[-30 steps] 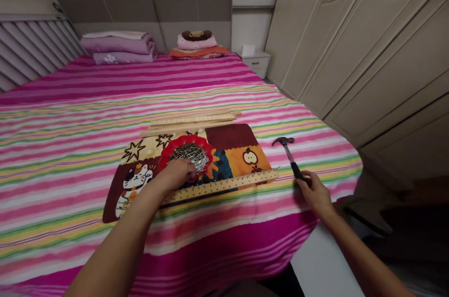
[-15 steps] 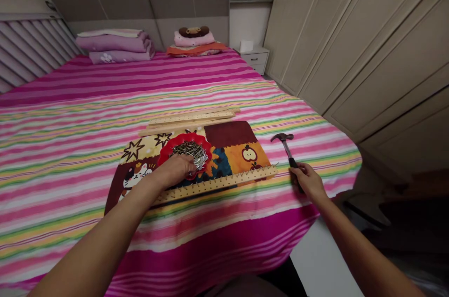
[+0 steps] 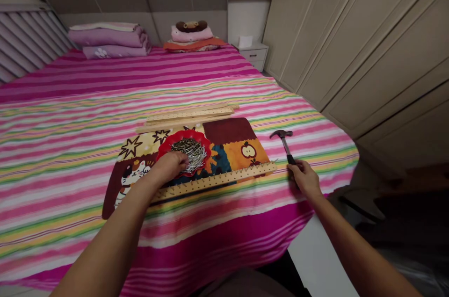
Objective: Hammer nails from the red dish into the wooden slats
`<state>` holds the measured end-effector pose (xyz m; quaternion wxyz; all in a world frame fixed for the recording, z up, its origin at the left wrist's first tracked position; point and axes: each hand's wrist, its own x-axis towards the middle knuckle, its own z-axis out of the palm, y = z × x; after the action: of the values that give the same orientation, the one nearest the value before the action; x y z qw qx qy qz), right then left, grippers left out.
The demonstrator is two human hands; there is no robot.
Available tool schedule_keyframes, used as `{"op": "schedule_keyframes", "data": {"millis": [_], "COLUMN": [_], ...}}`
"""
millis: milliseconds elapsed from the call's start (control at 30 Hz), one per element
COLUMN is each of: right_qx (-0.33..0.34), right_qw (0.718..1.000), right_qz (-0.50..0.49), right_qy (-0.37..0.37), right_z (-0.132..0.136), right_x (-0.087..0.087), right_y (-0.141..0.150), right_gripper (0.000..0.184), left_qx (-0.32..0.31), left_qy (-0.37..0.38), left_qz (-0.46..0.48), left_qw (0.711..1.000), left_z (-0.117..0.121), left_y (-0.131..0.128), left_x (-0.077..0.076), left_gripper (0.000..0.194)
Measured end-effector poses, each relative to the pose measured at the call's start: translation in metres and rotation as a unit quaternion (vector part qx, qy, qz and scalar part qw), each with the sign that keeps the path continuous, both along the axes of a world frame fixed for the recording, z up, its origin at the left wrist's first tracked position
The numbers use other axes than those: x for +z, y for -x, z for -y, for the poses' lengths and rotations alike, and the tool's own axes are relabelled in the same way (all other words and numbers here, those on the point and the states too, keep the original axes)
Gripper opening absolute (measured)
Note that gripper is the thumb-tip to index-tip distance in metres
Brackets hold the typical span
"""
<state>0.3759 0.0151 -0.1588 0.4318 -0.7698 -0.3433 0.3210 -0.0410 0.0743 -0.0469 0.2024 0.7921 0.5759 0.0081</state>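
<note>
A red scalloped bowl (image 3: 206,137) full of loose nails (image 3: 194,153) sits on a patterned mat (image 3: 228,129). My left hand (image 3: 171,166) is over the bowl's near-left rim, its fingers pinched together; what they hold, if anything, is too small to make out. In front of the bowl lies a long wooden strip (image 3: 217,179) with a row of nails standing up from it. To the right of the strip, my right hand (image 3: 306,178) is wrapped round the black handle of a claw hammer (image 3: 281,134). The hammer's head points away from me, low over the bedspread.
Several more wooden strips (image 3: 189,114) lie behind the mat. Everything rests on a bed with a striped bedspread (image 3: 80,147). Folded bedding (image 3: 108,39) is stacked by the headboard (image 3: 119,0). A nightstand (image 3: 254,55) and a wardrobe (image 3: 336,30) stand on the right.
My left hand has drawn back a little to the left from the middle of the nails toward the bowl's rim. My right hand keeps the hammer in nearly the same place.
</note>
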Motion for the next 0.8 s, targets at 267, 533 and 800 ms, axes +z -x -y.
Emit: {"op": "schedule_keyframes", "data": {"millis": [267,533,800], "right_qx": [-0.002,-0.002,0.033], "right_qw": [1.000,1.000,0.995], "right_qz": [0.026,0.029,-0.085], "right_qy": [-0.013,-0.007,0.037], "right_z": [-0.001,0.002,-0.003], "right_x": [-0.006,-0.002,0.023], "right_y": [-0.001,0.002,0.000], "right_gripper": [0.031,0.031,0.032], "left_qx": [0.174,0.336,0.429], "left_qy": [-0.024,0.073,0.091], "left_qz": [0.101,0.479,0.618], "left_qw": [0.979,0.808,0.652], "left_z": [0.011,0.061,0.118], "left_y": [0.016,0.013,0.016], "left_x": [0.011,0.026,0.020], "left_gripper": [0.012,0.038,0.037]}}
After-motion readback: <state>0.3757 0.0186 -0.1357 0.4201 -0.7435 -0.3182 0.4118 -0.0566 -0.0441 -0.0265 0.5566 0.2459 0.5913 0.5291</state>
